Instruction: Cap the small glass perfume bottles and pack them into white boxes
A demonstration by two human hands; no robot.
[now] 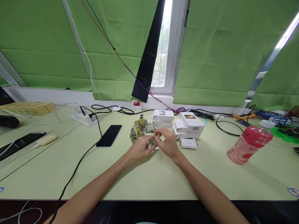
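A small clear glass bottle (153, 144) stands on the table, partly covered by my fingers. My left hand (140, 147) is closed around its left side. At the bottle's top, the thumb and fingers of my right hand (168, 143) are pinched together; what sits between them is too small to make out. Just beyond my left hand several round glass perfume bottles with gold necks (137, 133) stand close together. Another clear glass bottle (150, 127) is behind my fingertips. To the right of my right hand are stacked white boxes (190, 121) and one low white box (188, 143).
A black phone (109, 135) lies left of the bottles, with a black cable (80, 163) running past it to the table's front edge. A pink drink bottle (249, 144) stands at the right. A power strip (85, 119) and cables line the back.
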